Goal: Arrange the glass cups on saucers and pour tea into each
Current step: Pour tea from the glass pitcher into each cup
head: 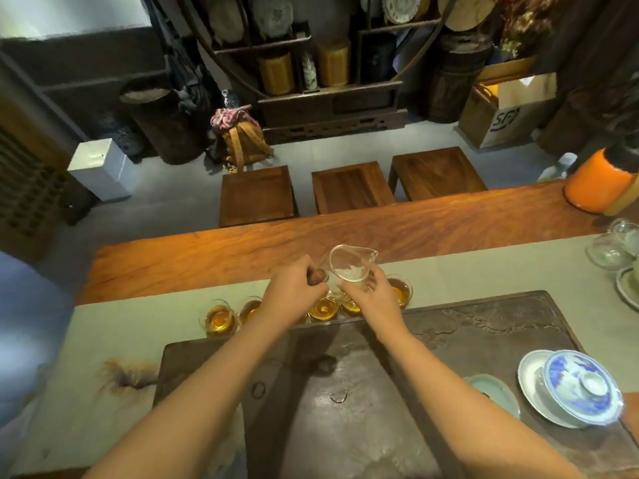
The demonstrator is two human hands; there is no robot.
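Amber tea [220, 319], blue-and-white gaiwan [581, 387]

Pretty sure I'm working in a tea shop here: long polished wooden table [345, 233], carved dark stone tea tray [484, 326], three square wooden stools [257, 195], dark shelves [311, 63] of wrapped tea cakes and yellow tins [276, 73].
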